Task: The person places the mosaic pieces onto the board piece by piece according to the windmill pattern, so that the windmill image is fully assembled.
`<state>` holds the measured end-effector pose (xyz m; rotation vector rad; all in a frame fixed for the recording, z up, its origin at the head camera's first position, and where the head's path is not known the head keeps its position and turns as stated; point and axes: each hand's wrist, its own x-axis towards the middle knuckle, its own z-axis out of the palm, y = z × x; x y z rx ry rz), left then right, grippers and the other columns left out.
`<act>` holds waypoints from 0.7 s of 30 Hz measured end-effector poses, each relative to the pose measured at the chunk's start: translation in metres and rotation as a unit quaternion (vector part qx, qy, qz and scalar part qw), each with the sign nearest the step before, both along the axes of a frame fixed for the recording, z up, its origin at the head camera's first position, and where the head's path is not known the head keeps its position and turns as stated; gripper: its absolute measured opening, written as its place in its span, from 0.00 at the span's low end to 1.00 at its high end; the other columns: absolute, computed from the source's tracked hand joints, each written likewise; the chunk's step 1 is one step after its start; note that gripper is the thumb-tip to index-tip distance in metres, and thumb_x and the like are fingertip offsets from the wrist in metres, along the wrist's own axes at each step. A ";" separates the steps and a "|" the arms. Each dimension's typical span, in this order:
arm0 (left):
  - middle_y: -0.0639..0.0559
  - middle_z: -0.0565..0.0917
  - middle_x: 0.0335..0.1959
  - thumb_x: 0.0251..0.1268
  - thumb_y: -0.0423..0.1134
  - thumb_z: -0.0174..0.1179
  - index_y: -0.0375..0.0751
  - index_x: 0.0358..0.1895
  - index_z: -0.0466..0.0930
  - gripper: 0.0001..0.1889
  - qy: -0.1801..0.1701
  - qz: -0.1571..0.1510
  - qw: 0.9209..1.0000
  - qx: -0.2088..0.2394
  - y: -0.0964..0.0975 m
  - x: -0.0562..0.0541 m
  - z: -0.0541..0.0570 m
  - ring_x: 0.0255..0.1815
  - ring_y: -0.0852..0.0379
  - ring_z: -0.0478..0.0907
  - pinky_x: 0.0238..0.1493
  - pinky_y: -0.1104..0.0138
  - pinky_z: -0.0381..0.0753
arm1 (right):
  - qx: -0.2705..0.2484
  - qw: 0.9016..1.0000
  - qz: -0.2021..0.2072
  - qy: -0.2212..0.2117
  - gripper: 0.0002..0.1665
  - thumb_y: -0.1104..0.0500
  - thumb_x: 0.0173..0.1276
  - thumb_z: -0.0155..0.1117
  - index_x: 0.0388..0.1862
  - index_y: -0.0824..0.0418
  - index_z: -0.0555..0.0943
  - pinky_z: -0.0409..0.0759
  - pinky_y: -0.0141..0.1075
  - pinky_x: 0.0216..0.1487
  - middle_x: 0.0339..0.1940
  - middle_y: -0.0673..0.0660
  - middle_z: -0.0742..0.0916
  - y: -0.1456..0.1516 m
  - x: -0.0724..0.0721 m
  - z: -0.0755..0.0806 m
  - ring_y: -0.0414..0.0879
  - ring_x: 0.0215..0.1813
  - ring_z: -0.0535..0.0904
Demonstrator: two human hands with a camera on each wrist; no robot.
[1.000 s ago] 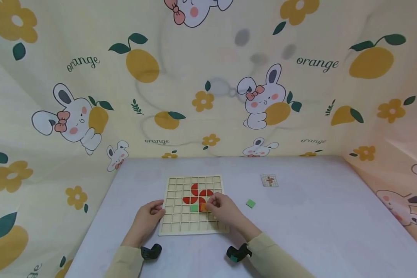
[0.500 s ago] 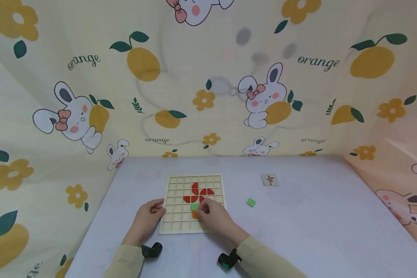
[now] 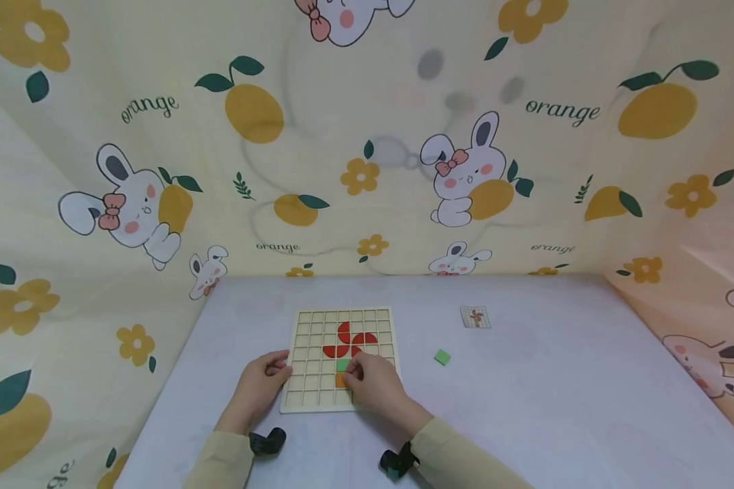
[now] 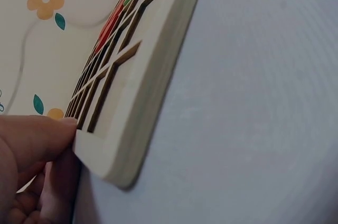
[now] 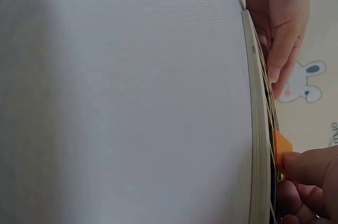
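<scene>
A wooden grid board [image 3: 308, 401] lies on the table. My left hand [image 3: 259, 384] holds its left edge; in the left wrist view the thumb [image 4: 39, 137] rests at the rim near a corner. Between thumb and fingers my right hand [image 3: 376, 384] pinches an orange square tile [image 3: 340, 380], in the cell just below a green tile [image 3: 343, 365]. From the right wrist the orange tile [image 5: 281, 147] looks tilted up from the grid. Red rounded pieces [image 3: 344, 333] form a pinwheel above the green tile; my right hand partly hides the lower right one.
A loose green tile [image 3: 442, 357] lies on the table right of the board. Behind it is a small card [image 3: 476, 317] with a gridded pinwheel picture. A patterned cloth [image 3: 318, 224] rises at the table's back edge.
My right hand has carried the orange tile left and toward me, from over the red pieces to the cell below the green tile. The left hand has stayed at the board's edge.
</scene>
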<state>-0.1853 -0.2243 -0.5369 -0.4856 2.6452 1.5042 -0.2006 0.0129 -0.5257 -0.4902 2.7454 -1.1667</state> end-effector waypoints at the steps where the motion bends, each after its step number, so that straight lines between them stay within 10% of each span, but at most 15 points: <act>1: 0.49 0.76 0.44 0.66 0.38 0.61 0.45 0.62 0.75 0.21 -0.002 0.000 1.000 0.001 0.000 0.000 0.000 0.41 0.53 0.72 0.40 0.64 0.74 | 0.001 1.000 0.001 0.004 0.07 0.55 0.65 0.68 0.30 0.51 0.78 0.70 0.32 0.27 0.21 0.44 0.78 0.000 0.000 -0.001 0.39 0.25 0.71; 21: 0.49 0.76 0.44 0.66 0.39 0.61 0.44 0.62 0.75 0.21 -0.004 0.000 1.000 0.002 0.001 0.002 0.002 0.42 0.53 0.71 0.40 0.64 0.74 | -0.050 0.995 0.058 -0.070 0.04 0.51 0.68 0.64 0.38 0.49 0.79 0.75 0.36 0.36 0.31 0.45 0.81 0.039 -0.006 0.012 0.43 0.36 0.75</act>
